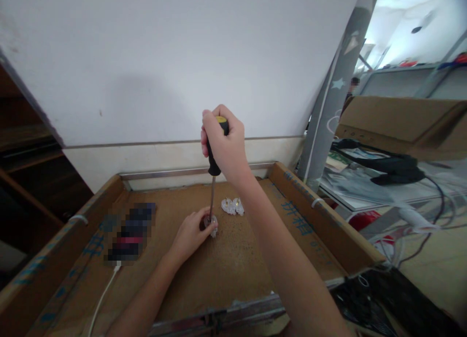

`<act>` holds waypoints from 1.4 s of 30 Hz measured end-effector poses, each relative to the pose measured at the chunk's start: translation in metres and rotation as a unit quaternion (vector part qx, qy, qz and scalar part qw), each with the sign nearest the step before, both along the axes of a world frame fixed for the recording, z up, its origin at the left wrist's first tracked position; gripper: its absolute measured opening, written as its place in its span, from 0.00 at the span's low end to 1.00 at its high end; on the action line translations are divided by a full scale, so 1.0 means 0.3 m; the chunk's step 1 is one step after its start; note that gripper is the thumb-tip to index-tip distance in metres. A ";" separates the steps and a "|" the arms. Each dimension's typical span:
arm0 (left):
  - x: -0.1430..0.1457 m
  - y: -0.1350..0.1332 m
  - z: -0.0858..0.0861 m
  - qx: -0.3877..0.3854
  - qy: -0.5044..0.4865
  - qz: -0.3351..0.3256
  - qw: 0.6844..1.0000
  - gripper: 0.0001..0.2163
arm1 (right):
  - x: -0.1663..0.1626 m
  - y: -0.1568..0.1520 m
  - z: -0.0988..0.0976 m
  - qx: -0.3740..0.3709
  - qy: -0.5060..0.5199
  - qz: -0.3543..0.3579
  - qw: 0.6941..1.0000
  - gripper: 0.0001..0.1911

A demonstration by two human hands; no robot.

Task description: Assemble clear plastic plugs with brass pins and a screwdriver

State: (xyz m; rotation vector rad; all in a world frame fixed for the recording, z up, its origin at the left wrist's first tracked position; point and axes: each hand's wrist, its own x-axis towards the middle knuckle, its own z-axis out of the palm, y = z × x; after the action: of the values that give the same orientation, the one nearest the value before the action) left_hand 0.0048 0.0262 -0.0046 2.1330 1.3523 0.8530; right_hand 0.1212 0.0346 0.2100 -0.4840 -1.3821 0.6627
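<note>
My right hand (225,143) is closed round the black and yellow handle of a screwdriver (212,181), held upright with its tip pointing down. The tip meets a small clear plastic part (212,226) on the brown work surface (226,269). My left hand (191,234) pinches that part and holds it down on the surface. A second clear plastic piece (232,206) lies loose just to the right, behind the screwdriver tip.
The surface is walled by cardboard sides with blue lettering (314,220). A blurred dark object (131,231) with a white cable (104,295) lies on the left. A cardboard box (401,123), black cables and a grey pillar (335,94) stand on the right. A white wall is behind.
</note>
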 end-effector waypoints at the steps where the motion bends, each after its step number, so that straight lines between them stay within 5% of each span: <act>1: -0.001 0.001 -0.001 -0.001 -0.004 -0.002 1.000 0.20 | -0.004 0.000 -0.002 0.005 0.010 -0.032 0.999 0.16; 6: -0.003 0.001 -0.003 0.017 0.011 -0.010 1.000 0.25 | -0.010 -0.005 -0.013 0.009 0.073 -0.151 0.986 0.16; 12: 0.003 0.001 0.011 0.042 0.065 0.000 0.997 0.22 | 0.028 -0.056 -0.021 0.012 0.096 -0.178 0.979 0.17; 17: -0.050 0.017 0.030 0.049 0.129 0.092 0.986 0.20 | 0.074 -0.158 0.019 0.054 0.142 -0.268 0.951 0.17; 28: -0.139 0.144 -0.009 0.075 0.192 0.208 0.956 0.21 | 0.093 -0.090 -0.074 0.053 -0.032 -0.334 0.941 0.16; 32: -0.099 0.134 0.029 0.173 0.176 0.227 0.942 0.19 | 0.103 -0.078 -0.070 0.074 -0.030 -0.363 0.929 0.15; 34: -0.035 0.119 0.063 0.213 0.153 0.203 0.943 0.19 | 0.110 -0.075 -0.069 0.065 -0.024 -0.371 0.926 0.14; 36: 0.053 0.108 0.089 0.214 0.147 0.103 0.960 0.18 | 0.113 -0.072 -0.070 0.053 -0.017 -0.376 0.925 0.14; 39: 0.179 0.104 0.094 0.142 0.147 -0.011 0.979 0.16 | 0.110 -0.074 -0.073 0.064 -0.021 -0.384 0.921 0.14; 42: 0.233 0.104 0.077 0.094 0.145 -0.039 0.984 0.11 | 0.109 -0.075 -0.073 0.082 -0.026 -0.389 0.917 0.14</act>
State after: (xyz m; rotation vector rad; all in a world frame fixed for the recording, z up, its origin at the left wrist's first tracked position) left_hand 0.0748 0.0574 0.0184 2.5188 1.3595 0.6793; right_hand 0.1538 0.0123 0.1882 -0.8513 -1.1477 -0.1188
